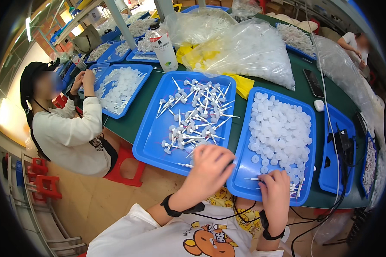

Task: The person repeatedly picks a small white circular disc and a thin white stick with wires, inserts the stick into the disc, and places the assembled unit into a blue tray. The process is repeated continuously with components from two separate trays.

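My left hand [208,168] is closed above the near right corner of a blue tray [146,143]. Its fingers are curled, and whatever they hold is hidden. White sticks fitted with round translucent discs [191,113] lie jumbled in that tray. At the near end of a second blue tray [240,182], my right hand [275,190] pinches a thin white stick [251,179]. Loose translucent white discs [278,128] fill much of this tray. Several bare white sticks [298,188] lie in its near right corner, beside my right hand. Each wrist wears a black strap.
Behind the trays stand a bottle [163,48] and a large clear bag of discs [253,51]. To the right are a phone [314,83], a white earphone case [319,106] and a blue tray with black cables [341,143]. A co-worker [68,124] sits at left.
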